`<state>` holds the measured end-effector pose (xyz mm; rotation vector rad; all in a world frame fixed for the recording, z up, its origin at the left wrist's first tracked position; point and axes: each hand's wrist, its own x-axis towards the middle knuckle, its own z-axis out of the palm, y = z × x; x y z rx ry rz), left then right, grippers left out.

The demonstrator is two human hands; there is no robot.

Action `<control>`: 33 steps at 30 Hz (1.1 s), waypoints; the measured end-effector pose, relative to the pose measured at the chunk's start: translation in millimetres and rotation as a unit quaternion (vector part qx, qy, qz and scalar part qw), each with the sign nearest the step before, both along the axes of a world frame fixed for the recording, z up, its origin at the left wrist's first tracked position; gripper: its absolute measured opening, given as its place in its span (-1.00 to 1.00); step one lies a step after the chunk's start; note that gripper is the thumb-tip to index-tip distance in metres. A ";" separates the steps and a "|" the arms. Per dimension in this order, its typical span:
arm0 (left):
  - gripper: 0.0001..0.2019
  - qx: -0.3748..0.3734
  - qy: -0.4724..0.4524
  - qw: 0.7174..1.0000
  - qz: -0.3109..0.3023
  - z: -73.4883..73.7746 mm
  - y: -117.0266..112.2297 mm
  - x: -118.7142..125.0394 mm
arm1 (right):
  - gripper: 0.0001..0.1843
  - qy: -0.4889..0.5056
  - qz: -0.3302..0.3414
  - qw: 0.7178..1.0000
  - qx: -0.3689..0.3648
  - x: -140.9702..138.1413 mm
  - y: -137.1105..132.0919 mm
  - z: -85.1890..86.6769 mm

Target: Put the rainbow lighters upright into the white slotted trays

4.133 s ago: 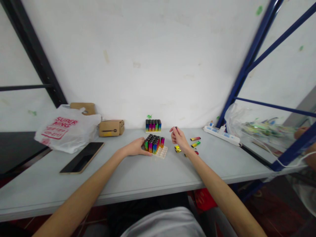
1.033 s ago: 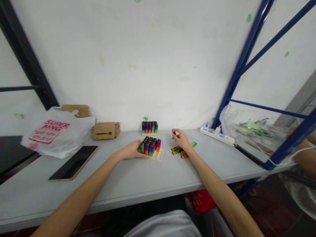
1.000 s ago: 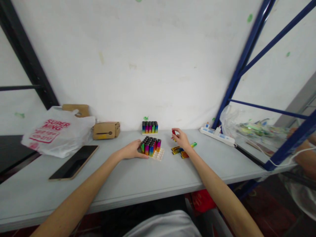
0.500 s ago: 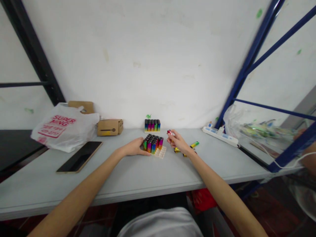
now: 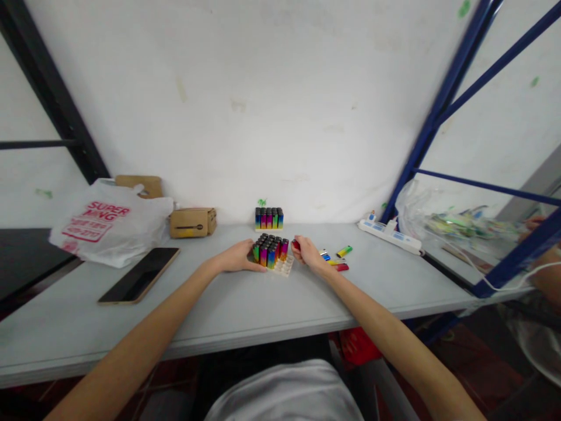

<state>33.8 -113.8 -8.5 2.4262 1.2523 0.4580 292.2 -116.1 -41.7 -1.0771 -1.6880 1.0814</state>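
Note:
A white tray [image 5: 284, 268] on the grey table [image 5: 245, 304] holds several upright rainbow-coloured lighters [image 5: 268, 251]. My left hand [image 5: 239, 258] rests against the tray's left side, fingers curled on it. My right hand [image 5: 307, 255] pinches a red lighter [image 5: 296, 245] just right of the tray's upright lighters. A few loose lighters [image 5: 338, 259] lie on the table to the right of that hand.
A second filled row of lighters [image 5: 269, 218] stands by the wall. A phone [image 5: 139, 283], a plastic bag [image 5: 109, 221] and a cardboard box [image 5: 191, 222] lie at the left. A power strip [image 5: 389, 233] and blue rack [image 5: 442, 105] are at the right; another person's arm [image 5: 546, 275] shows far right.
My right hand picked a red lighter from the loose ones and carried it left to the tray. My left hand has stayed on the tray.

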 end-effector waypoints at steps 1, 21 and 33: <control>-0.26 -0.003 0.000 1.000 -0.003 -0.2 0.1 -0.2 | -0.40 0.000 0.004 1.000 0.002 -0.2 -0.8 0.8; -0.25 -0.001 0.007 1.000 0.002 -4.4 0.8 -1.5 | -0.64 -0.158 -0.027 0.961 0.225 4.7 -27.4 16.2; -0.23 -0.010 -0.032 0.999 -0.010 -8.3 4.7 -3.4 | -0.61 -0.301 -0.038 0.905 0.298 7.2 -28.2 23.2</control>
